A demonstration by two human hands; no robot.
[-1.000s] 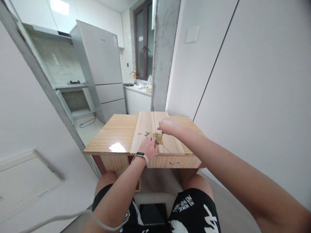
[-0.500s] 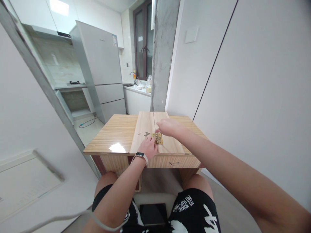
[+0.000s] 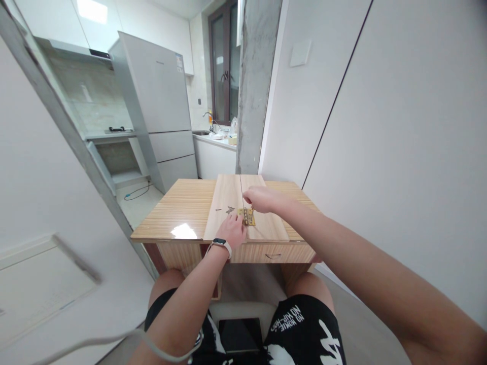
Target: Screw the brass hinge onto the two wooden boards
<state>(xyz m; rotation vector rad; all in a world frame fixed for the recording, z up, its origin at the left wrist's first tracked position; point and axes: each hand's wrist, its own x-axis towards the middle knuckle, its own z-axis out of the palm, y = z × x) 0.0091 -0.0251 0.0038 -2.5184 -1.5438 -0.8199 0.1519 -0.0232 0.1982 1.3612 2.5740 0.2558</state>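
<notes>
A brass-coloured hinge (image 3: 249,217) lies spread over the seam between two pale wooden boards (image 3: 228,190). My left hand (image 3: 233,230) rests palm down on the left board, its fingers extended and fingertips touching the hinge's left leaf. Just above the hinge's right leaf, my right hand (image 3: 261,199) is closed in a fist. A thin dark shaft seems to show below it, but what the fist holds is mostly hidden. Several small screws (image 3: 230,210) lie left of the hinge, with a single screw (image 3: 218,210) farther left.
The boards lie across a striped wooden desk (image 3: 175,208) with a drawer (image 3: 266,252) in front. A white wall panel (image 3: 380,126) stands close on the right. Beyond the desk are a fridge (image 3: 163,91) and a sink counter (image 3: 215,152). A pale cable (image 3: 114,337) crosses at lower left.
My right fist has shifted very slightly over the hinge's right leaf, its wrist turned a little. The left hand, hinge and screws have stayed where they were.
</notes>
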